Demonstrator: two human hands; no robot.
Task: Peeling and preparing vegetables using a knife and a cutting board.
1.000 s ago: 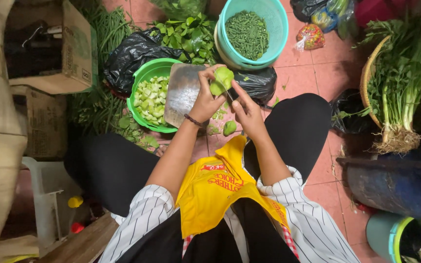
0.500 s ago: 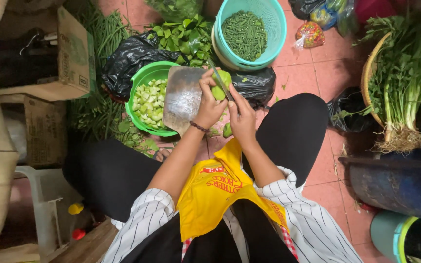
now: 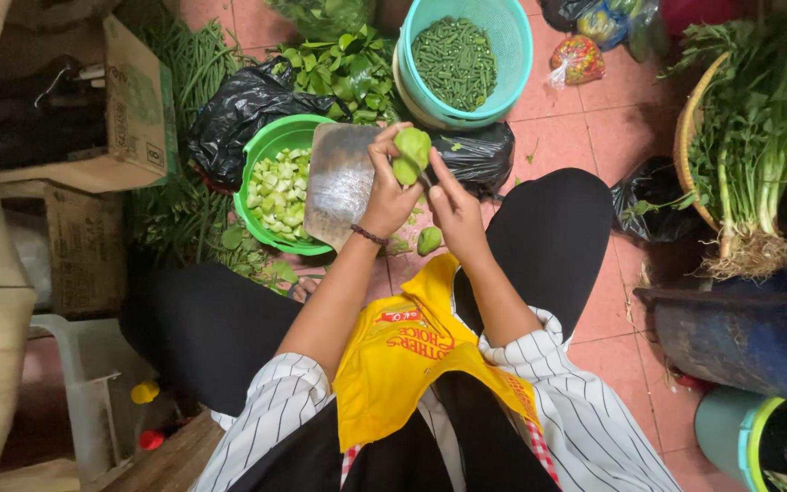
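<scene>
My left hand (image 3: 384, 196), with a thin band at the wrist, is shut on a broad steel cleaver (image 3: 337, 182) whose blade stands over the green basin (image 3: 261, 146). A pale green vegetable (image 3: 410, 155) sits at that hand's fingertips. My right hand (image 3: 455, 214) reaches up beside it and pinches the vegetable with its extended fingers. The green basin holds several cut pale green chunks (image 3: 277, 187). One more green piece (image 3: 428, 240) lies just below my hands, between my knees.
A teal basket of green beans (image 3: 466, 55) stands ahead, black plastic bags (image 3: 239, 114) and leafy greens (image 3: 343, 59) next to it. Cardboard boxes (image 3: 129, 100) lie left. A woven basket of long-stemmed greens (image 3: 758, 137) and a blue barrel (image 3: 758, 337) stand right.
The vegetable has turned between my fingers and shows a narrower side. Both hands stay close together by the cleaver, shifted only slightly.
</scene>
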